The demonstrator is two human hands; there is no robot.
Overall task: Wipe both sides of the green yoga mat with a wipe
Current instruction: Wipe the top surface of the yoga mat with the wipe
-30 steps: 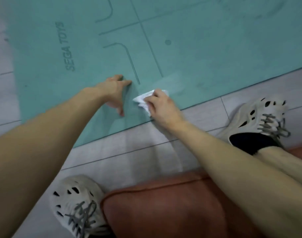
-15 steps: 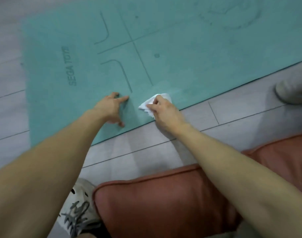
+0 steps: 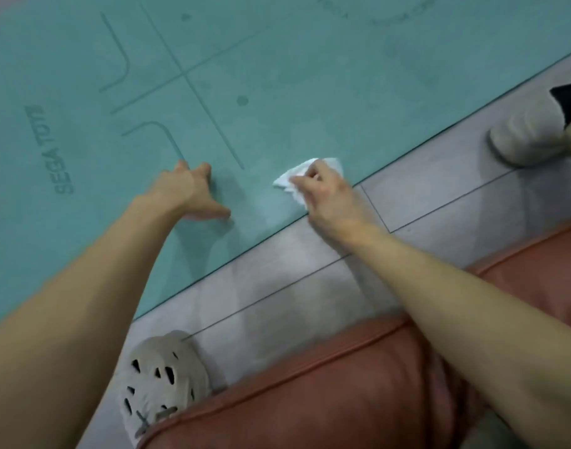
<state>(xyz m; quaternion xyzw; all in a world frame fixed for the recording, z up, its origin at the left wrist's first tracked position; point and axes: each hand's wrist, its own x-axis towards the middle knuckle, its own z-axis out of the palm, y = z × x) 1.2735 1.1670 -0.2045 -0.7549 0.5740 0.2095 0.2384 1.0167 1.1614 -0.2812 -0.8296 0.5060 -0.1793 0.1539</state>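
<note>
Head view looks down on the green yoga mat (image 3: 277, 76), which lies flat on the pale tiled floor (image 3: 439, 196) and fills the picture from 8 o'clock round to 1 o'clock. Its near edge runs on a slant from 8 o'clock up to 2 o'clock.

The left grip (image 3: 187, 192) rests on the mat just left of centre, at about 9 o'clock from the wipe. It is spread, with the fingers reaching toward 12 o'clock, the thumb pointing to 4 o'clock, and nothing held.

The right grip (image 3: 329, 196) is just beside it at 3 o'clock, its fingers curled round a crumpled white wipe (image 3: 285, 181). It holds the wipe down on the mat close to the near edge. The wipe sticks out from under the fingers toward 9 and 12 o'clock. The two grips are near each other but apart.

Printed on the mat are dark guide lines (image 3: 183, 72) that cross at 11 o'clock, a round dot (image 3: 242, 100), and blurred lettering (image 3: 50, 150) at 9 o'clock.

A pale perforated shoe (image 3: 162, 380) stands on the floor at 7 o'clock. A second pale shoe (image 3: 524, 137) is at 2 o'clock, just off the mat's edge. A reddish cushion (image 3: 310, 400) takes up the frame from 6 to 4 o'clock, under the right forearm.
</note>
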